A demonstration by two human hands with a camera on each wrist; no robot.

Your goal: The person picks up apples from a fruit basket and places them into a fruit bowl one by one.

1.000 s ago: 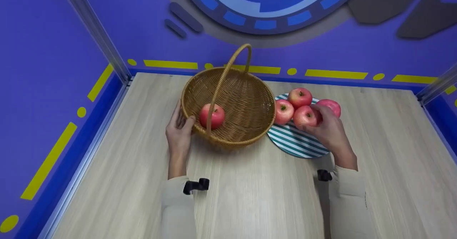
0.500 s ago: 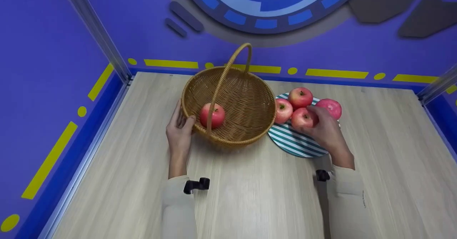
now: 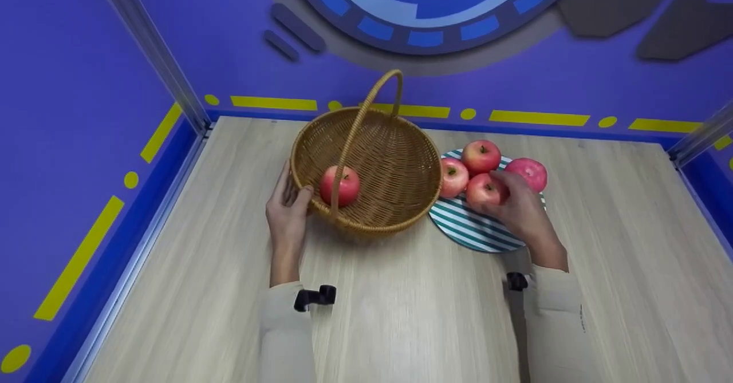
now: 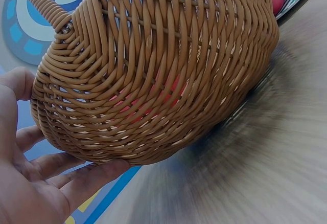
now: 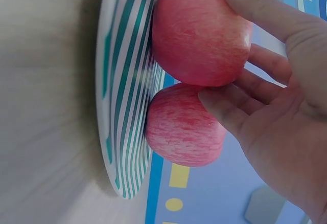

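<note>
My left hand (image 3: 286, 220) holds the near left side of a round wicker basket (image 3: 395, 165), thumb on the rim and fingers along the outer wall. In the left wrist view the hand (image 4: 36, 178) supports the woven wall (image 4: 168, 50). One red apple (image 3: 349, 188) lies inside the basket. On the right, my right hand (image 3: 524, 214) grips an apple (image 3: 483, 190) at the plate's middle. From the right wrist, thumb and fingers show around this apple (image 5: 199, 35), which looks to be on or just above the striped plate (image 5: 120, 147).
The green-and-white striped plate (image 3: 475, 231) also bears three other apples, one at the back (image 3: 481, 156), a left apple (image 3: 453, 178) and a right apple (image 3: 528, 174). An arched handle (image 3: 366, 105) spans the basket. Blue panels (image 3: 515, 85) bound the wooden table (image 3: 395, 303).
The right hand and its apple have shifted slightly left on the plate, mostly in the first half second. The left hand and basket stay still.
</note>
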